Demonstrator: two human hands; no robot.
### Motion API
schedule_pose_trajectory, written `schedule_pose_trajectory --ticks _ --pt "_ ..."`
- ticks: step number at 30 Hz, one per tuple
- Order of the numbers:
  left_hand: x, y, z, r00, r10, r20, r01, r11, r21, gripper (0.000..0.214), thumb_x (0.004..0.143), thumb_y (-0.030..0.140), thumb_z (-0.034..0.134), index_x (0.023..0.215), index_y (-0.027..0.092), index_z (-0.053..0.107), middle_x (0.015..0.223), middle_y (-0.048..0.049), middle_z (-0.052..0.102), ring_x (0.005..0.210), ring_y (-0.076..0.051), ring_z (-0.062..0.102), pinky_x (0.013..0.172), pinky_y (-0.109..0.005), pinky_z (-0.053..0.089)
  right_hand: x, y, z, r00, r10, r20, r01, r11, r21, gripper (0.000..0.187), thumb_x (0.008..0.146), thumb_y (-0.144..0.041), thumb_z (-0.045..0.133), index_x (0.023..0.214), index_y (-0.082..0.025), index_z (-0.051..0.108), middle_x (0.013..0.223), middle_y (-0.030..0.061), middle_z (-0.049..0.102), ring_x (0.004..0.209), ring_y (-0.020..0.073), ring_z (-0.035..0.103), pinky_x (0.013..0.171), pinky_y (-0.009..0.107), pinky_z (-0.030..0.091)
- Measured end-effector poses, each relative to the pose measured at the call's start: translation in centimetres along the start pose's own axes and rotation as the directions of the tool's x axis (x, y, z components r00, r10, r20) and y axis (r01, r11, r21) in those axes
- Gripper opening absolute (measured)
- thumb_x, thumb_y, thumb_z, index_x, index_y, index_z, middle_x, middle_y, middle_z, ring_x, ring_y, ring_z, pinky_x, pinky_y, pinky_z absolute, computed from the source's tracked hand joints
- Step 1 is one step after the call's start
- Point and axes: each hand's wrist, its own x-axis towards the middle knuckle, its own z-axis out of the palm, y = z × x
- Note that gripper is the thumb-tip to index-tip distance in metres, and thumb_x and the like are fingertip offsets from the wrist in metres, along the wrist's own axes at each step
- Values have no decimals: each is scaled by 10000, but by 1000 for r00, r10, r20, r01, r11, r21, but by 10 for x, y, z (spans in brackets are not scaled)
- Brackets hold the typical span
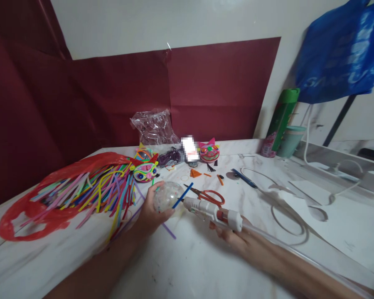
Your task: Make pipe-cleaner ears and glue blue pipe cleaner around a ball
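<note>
My left hand is wrapped round a clear, speckled round ball, thumb at its near side. A straight blue strip lies slantwise across the ball's right side; whether it is stuck there I cannot tell. In my right hand is a white glue gun, its dark nozzle at the blue strip. A long clear glue stick runs out of the gun's back over my forearm. Just behind the gun lie scissors with orange-red handles, blades pointing left.
Colourful strips spill from a red plastic bag on the left. Decorated animal heads and a pink one stand behind. A blue-handled tool, a cable and white paper lie right; a green can stands farther back.
</note>
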Motion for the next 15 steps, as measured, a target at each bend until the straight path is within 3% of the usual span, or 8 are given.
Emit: schedule_pose_trajectory --ticks 15 --pt "-1 0 0 1000 -18 0 18 1000 -14 740 603 232 759 1266 272 434 1311 -77 538 1211 -320 508 1027 -473 403 0 -3 -2 1000 -7 -4 7 1000 -13 287 851 -295 376 819 -167 630 751 55 636 687 189 601 619 281 525"
